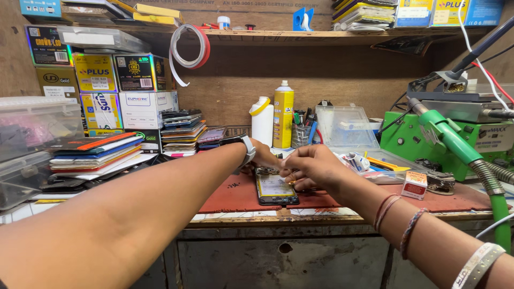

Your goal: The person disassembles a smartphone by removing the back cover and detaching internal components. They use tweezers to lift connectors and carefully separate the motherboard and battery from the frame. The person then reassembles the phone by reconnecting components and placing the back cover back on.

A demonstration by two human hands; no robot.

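Note:
An opened phone (275, 188) lies face down on a red work mat (230, 197), its inner parts showing. My left hand (263, 155), with a watch on the wrist, rests at the phone's top edge and holds it steady. My right hand (310, 166) hovers over the phone's upper right part with fingers pinched together on something small; I cannot tell what it is. Thread bracelets and a bangle sit on my right forearm.
A white bottle (262, 120) and a yellow spray can (283, 114) stand behind the mat. Stacks of phones and boxes (182, 131) fill the left. A clear parts box (348, 128), a green machine (428, 136) with a hose and a small red-white box (414, 185) are on the right.

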